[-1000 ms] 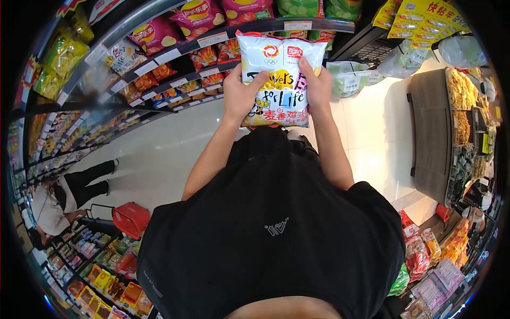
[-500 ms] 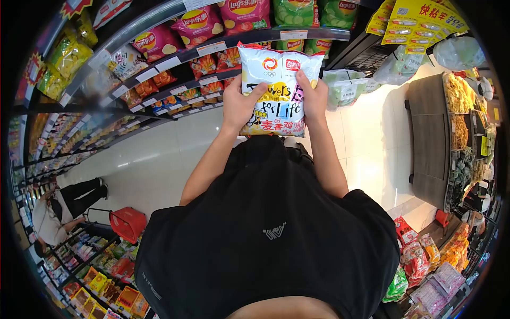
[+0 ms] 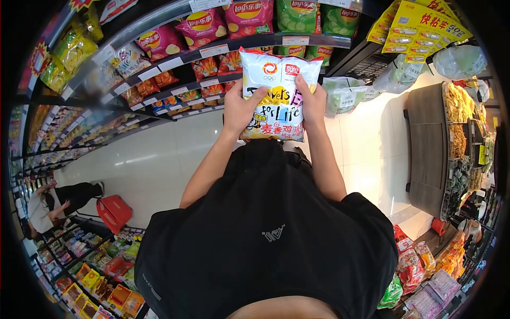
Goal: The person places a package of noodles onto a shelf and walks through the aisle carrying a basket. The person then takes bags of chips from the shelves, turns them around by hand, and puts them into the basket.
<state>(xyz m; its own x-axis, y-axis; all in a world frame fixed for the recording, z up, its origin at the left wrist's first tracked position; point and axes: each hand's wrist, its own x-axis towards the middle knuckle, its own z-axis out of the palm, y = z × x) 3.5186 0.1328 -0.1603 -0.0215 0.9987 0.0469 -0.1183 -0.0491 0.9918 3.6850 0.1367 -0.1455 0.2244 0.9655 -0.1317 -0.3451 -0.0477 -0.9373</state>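
Observation:
A white snack bag (image 3: 279, 98) with coloured lettering and a red top edge is upright between my two hands, its printed front facing me. My left hand (image 3: 241, 106) grips its left side, thumb on the front. On the right side my right hand (image 3: 312, 101) holds it the same way, thumb near the upper part. The other fingers of both hands are mostly hidden behind the bag. Just beyond the bag are shelves (image 3: 260, 41) with pink Lay's bags (image 3: 248, 18) and green Lay's bags (image 3: 297, 17).
At far left a person (image 3: 42, 207) stands by a red basket (image 3: 114, 212). Snack shelves line the left and lower left. Yellow packs (image 3: 419, 32) and clear plastic bags (image 3: 342, 95) hang upper right. A brown display stand (image 3: 427, 151) is at right, with packaged goods (image 3: 411, 268) below.
The bag and both hands sit slightly lower in view. More of the upper shelf shows. The person at far left and the red basket have shifted left.

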